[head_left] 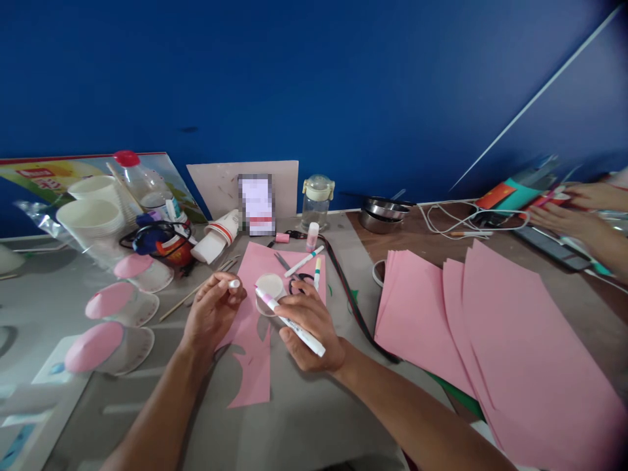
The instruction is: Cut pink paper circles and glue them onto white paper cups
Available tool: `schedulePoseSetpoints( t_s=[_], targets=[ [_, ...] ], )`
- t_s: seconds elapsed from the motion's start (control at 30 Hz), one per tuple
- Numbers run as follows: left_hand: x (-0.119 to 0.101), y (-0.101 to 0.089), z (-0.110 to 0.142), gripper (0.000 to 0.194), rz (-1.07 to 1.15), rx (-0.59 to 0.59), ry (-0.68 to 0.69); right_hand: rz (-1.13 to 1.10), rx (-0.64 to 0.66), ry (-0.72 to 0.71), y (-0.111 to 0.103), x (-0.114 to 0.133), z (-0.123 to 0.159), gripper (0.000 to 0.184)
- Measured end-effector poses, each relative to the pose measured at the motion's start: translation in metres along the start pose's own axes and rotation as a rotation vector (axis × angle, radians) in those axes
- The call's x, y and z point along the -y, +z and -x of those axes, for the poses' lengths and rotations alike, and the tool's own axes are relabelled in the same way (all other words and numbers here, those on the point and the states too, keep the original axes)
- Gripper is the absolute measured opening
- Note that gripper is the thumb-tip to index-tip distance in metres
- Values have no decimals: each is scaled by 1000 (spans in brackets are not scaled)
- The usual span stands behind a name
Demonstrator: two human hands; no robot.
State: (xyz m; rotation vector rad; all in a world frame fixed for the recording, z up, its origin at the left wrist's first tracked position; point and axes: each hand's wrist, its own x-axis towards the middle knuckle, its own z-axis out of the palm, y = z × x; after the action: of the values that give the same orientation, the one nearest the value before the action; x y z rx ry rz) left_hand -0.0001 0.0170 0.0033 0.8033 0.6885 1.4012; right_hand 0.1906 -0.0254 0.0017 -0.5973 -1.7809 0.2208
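My right hand grips a white marker, its pinkish tip end pointing up and left over a white paper cup. Closed fingers of my left hand hold a small white marker cap, apart from the marker. The cup sits on a cut sheet of pink paper. Just behind my right hand lie black-handled scissors, partly covered by it. Two more markers, one green-banded and one yellow-ended, rest on the sheet beside a glue stick.
Three paper cups with pink tops stand at left, near stacked white cups and a red-capped bottle. A phone leans at the back beside a glass jar. Pink sheets lie right; another person's hands work beyond.
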Motion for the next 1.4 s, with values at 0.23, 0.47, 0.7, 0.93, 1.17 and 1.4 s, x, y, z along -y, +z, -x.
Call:
schedulePoseSetpoints(
  t_s=[0.23,0.47,0.7,0.93,1.17,1.4],
  targets=[
    [-1,1,2,14,-2,18,-40,-30,36,5,-1,3,-2,30],
    [-3,3,5,13,-103,60,-47,-53,62,2,-1,5,-3,25],
    [-2,1,5,11,-133,118,-63,-49,95,6,-1,5,-3,22],
    [0,-1,7,15,-156,183,-72,-50,107,9,-1,5,-4,21],
    [1,-2,8,18,-165,212,-88,-73,114,17,-1,5,-3,21],
    [-1,4,12,26,-210,189,-140,-83,155,-2,-1,0,-2,23]
  ],
)
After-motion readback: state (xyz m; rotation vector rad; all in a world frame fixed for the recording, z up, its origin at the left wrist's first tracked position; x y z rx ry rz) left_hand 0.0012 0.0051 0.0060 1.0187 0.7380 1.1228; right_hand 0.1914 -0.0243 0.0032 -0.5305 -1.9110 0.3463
